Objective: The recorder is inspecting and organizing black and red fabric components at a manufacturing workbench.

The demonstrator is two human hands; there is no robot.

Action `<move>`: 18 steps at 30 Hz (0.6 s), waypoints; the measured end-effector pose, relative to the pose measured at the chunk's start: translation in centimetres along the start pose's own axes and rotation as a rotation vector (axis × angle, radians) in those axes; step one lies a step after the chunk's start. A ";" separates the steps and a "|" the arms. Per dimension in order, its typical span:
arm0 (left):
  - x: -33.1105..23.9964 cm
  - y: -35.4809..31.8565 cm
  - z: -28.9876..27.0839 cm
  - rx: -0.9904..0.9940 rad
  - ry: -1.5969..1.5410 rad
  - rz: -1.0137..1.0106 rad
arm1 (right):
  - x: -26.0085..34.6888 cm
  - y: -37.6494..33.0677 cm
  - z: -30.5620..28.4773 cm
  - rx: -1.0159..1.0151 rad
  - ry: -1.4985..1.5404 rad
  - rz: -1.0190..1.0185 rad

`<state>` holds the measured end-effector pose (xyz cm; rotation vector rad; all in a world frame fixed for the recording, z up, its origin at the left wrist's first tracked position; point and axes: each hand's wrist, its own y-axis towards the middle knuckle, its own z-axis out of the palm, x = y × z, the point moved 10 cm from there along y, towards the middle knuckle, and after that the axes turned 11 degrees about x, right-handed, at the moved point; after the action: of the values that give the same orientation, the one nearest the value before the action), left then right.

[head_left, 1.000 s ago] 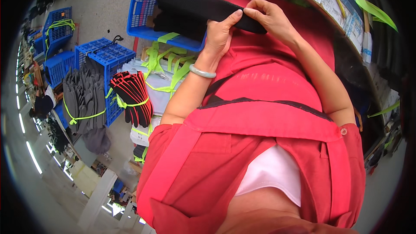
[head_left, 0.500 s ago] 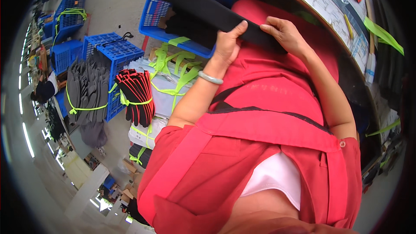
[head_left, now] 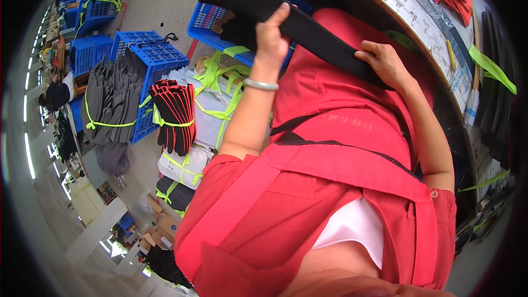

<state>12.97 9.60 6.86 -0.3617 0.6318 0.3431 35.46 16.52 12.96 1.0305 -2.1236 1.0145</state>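
Left hand point(head_left: 272, 38) grips black fabric strip point(head_left: 330, 42), thumb on top; right hand point(head_left: 384, 64) pinches it nearer low end. Strip stretches between 2 hands and beyond left one — best held flat, untwisted, with light, even tension. Free end beyond left hand overlaps blue crate point(head_left: 201, 34) in view — worth guarding against rim snags.

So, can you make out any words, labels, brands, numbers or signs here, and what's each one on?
None is clear enough to quote.
Red apron: pale, worn lettering across the front, too faded and blurred to read.
White bundle: small dark print, too small to read.
Worn tabletop: dark marks; I cannot tell whether they are writing.
Black fabric strip: no lettering visible.
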 end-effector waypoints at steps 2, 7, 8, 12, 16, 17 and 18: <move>-1.8 0.5 -0.8 -0.020 0.051 0.015 | 0.7 -0.6 0.4 0.035 0.130 -0.031; -3.8 2.8 -5.7 -0.176 -0.013 0.118 | 1.0 -0.8 0.2 0.078 -0.034 0.007; -4.7 3.4 -7.4 -0.219 -0.004 0.114 | 0.5 -1.3 0.1 0.076 -0.032 0.014; -9.9 2.6 -9.1 -0.127 0.213 0.285 | 0.3 -2.2 -3.0 0.115 -0.195 0.014; -8.5 0.2 -3.8 0.218 0.824 -0.063 | -0.2 -2.2 -11.7 -0.096 -0.476 -0.090; -6.6 -0.8 -2.5 0.304 0.910 -0.236 | 1.2 -1.8 -14.0 -0.164 -0.746 -0.160; -4.9 -2.1 -0.9 0.387 0.996 -0.411 | 2.8 -1.4 -15.8 -0.226 -1.014 -0.232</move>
<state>9.72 6.35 9.68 -0.2635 1.5370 -0.3971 37.52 27.74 24.29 1.8645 -2.6671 0.0772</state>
